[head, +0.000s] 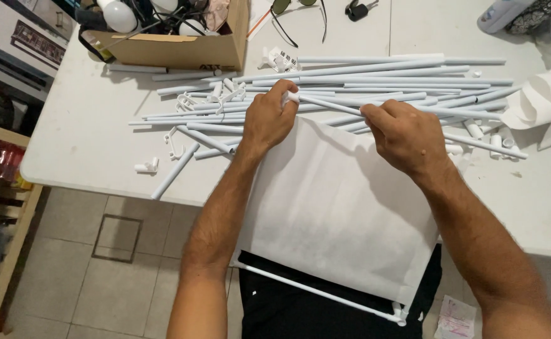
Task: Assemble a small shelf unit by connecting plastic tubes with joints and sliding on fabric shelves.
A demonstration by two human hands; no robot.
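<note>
1. White fabric sheet [332,207] hangs from the table [81,144] edge to the lap, a thin rod [316,290] threaded through its near hem
2. Left hand [268,119] pinches a small white connector [292,98] at the end of a thin tube [329,105]; right hand [407,135], just right of it, curls closed over the same tube
3. That tube's long axis runs left to right along the sheet's far edge
4. Loose tube pile [376,81] lies just beyond both hands; cardboard box [175,50] stands far left

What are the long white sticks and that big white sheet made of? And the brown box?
The white sticks look like thin metal or plastic tubes, smooth with a matte white coat; hollow ends show. The white sheet seems soft non-woven fabric: it drapes and looks faintly fuzzy. The brown box is plain cardboard, dull with raw cut edges.
</note>
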